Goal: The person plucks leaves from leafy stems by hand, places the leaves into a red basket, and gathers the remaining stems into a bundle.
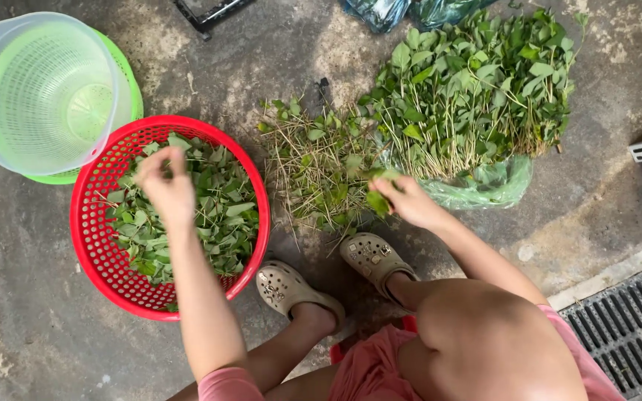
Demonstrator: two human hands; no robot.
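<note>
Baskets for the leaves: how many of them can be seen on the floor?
2. The red basket with picked leaves lies under the left hand; the green basket, inside a clear bowl, is tilted beside it at upper left.

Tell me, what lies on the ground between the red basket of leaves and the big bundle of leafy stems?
In the head view, a loose pile of stripped stalks lies between the red basket and the leafy bundle.
</note>
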